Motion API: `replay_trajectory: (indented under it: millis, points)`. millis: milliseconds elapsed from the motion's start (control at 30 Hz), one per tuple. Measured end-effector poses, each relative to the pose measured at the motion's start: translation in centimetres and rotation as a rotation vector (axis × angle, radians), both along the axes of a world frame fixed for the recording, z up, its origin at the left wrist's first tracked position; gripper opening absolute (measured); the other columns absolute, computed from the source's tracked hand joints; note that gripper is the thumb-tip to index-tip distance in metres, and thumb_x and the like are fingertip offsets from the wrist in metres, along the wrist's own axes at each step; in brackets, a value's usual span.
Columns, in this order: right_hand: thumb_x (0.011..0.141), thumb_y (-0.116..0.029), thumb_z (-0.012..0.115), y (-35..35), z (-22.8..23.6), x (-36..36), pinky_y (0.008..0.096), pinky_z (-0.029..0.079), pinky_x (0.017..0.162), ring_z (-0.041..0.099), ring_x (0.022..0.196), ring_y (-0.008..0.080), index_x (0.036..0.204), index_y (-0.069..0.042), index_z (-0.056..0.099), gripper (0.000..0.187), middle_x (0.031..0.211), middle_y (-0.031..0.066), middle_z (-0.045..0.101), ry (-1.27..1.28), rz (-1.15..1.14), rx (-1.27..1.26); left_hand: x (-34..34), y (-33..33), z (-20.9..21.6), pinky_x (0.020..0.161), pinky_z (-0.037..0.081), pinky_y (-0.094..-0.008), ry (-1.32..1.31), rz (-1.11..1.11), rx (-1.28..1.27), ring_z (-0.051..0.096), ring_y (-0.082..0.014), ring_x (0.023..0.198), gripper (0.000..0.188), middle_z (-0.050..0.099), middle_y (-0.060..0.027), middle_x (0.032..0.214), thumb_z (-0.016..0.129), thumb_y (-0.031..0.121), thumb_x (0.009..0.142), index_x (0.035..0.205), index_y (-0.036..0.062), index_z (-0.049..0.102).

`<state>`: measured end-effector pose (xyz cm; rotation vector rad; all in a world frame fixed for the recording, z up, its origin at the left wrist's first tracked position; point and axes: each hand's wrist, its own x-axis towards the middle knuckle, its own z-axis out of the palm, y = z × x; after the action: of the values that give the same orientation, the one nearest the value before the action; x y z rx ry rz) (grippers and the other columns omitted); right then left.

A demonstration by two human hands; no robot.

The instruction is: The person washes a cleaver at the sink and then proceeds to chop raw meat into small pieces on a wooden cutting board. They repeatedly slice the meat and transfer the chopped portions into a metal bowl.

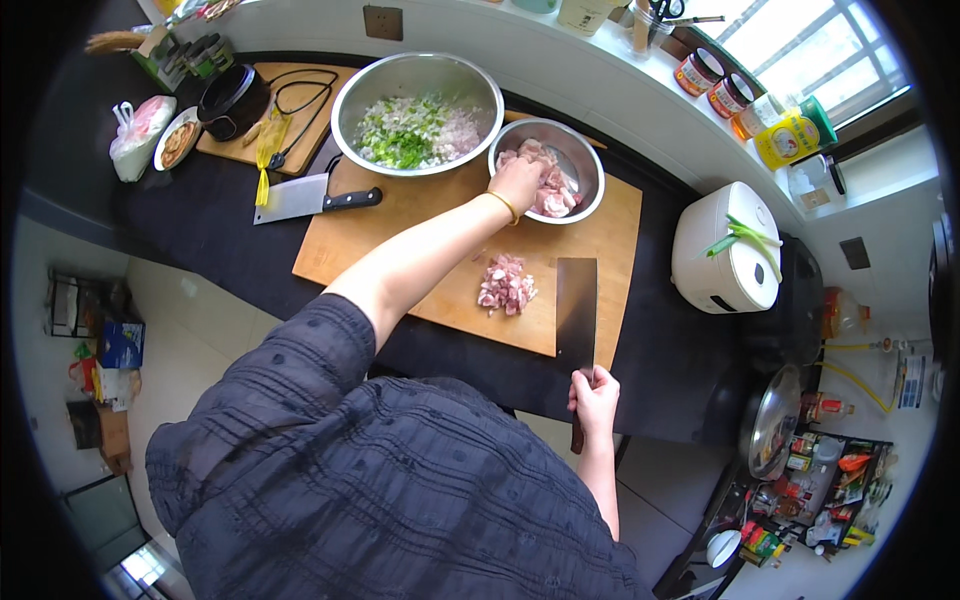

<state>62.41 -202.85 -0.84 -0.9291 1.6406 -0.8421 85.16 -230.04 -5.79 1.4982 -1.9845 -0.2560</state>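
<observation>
We see the left hand [518, 183] reaching across the wooden cutting board [440, 215] to the small steel bowl [580, 150], fingers curled over its near rim and touching the diced raw meat [553, 195] inside; whether it grips any pieces we cannot tell. The right hand [594, 392] is clenched around the handle of a dark cleaver [576, 305], whose blade lies flat on the board's near edge. A small heap of cut meat [506, 284] sits just left of the blade. A large bowl of chopped vegetables [417, 113] stands beside the small one, and a second cleaver [312, 199] rests at the board's left edge.
</observation>
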Motion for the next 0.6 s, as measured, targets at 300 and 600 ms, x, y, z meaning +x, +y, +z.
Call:
replay_trajectory:
  millis: [300, 600]
  points:
    - [0.080, -0.004, 0.056, 2.0, 1.0, -0.6, 0.0191, 0.032, 0.036, 0.043, 0.039, 0.0049, 0.070, -0.002, 0.053, 0.011, 0.051, -0.0003, 0.049, -0.035, -0.085, -0.010, -1.4, -6.0, -1.1, 0.086, 0.044, -0.0337, -0.214, -0.076, 0.324, 0.056, -0.0307, 0.100, 0.027, 0.058, -0.0192, 0.106, 0.055, 0.006, 0.074, 0.100, 0.0050, 0.062]
    - [0.082, -0.005, 0.055, 2.0, 0.8, -1.2, 0.0193, 0.033, 0.036, 0.043, 0.039, 0.0056, 0.071, -0.002, 0.052, 0.011, 0.052, 0.0002, 0.049, -0.037, -0.100, -0.009, -0.7, -5.8, 0.0, 0.073, 0.048, -0.0369, -0.101, -0.049, 0.381, 0.060, -0.0280, 0.081, 0.012, 0.062, -0.0144, 0.084, 0.070, 0.010, 0.063, 0.074, 0.0083, 0.066]
